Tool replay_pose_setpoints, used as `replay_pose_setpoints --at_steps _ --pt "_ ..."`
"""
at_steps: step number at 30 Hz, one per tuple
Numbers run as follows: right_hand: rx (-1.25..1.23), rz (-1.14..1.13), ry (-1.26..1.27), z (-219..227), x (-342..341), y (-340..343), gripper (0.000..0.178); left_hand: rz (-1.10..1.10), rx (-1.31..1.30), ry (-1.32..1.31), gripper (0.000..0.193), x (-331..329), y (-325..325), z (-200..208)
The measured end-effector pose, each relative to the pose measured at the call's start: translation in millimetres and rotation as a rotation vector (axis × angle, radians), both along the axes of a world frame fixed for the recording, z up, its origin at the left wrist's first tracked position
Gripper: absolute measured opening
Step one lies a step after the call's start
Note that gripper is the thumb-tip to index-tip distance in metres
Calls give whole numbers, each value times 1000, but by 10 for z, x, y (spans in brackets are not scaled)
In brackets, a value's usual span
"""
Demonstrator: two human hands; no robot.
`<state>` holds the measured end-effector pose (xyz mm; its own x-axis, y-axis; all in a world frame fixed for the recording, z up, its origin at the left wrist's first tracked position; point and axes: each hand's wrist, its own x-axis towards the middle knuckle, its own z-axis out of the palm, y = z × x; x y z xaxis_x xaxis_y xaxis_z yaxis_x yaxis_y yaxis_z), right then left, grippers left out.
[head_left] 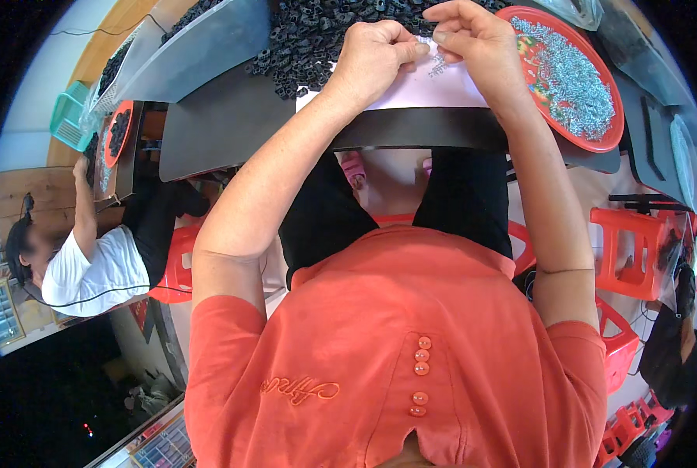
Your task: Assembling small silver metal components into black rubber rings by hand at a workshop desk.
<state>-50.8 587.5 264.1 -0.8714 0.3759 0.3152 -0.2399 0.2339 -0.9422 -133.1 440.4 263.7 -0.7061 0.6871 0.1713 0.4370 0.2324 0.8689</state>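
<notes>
Both my hands are raised over a white sheet on the dark table. My left hand is closed, thumb pressed to the bent index finger; whatever is in the pinch is too small to make out. Close by on the right, my right hand has its thumb and fingers drawn together, the index finger arched above; any small piece in it is hidden. Between the hands, a few tiny silvery metal pieces lie on the sheet. A heap of small black plastic parts spreads behind and left of my left hand.
Right of my right hand, a red tray holds many small silvery metal pieces. A translucent bin stands at the left. A co-worker in a white shirt sits far left near a green basket. Red stools stand right.
</notes>
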Motion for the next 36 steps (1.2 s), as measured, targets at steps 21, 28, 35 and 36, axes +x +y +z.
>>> replay_pose_setpoints --at_steps 21,28,35,36 --pt "-91 163 191 440 -6 -542 10 -83 423 -443 19 44 -547 626" --pt "202 41 94 151 -40 -483 13 301 120 230 11 -104 -987 139" --pt "788 160 182 -141 -117 -538 9 325 96 457 10 -167 -1194 -70" --pt "869 107 148 -153 -110 -496 8 335 90 470 10 -162 -1212 -77"
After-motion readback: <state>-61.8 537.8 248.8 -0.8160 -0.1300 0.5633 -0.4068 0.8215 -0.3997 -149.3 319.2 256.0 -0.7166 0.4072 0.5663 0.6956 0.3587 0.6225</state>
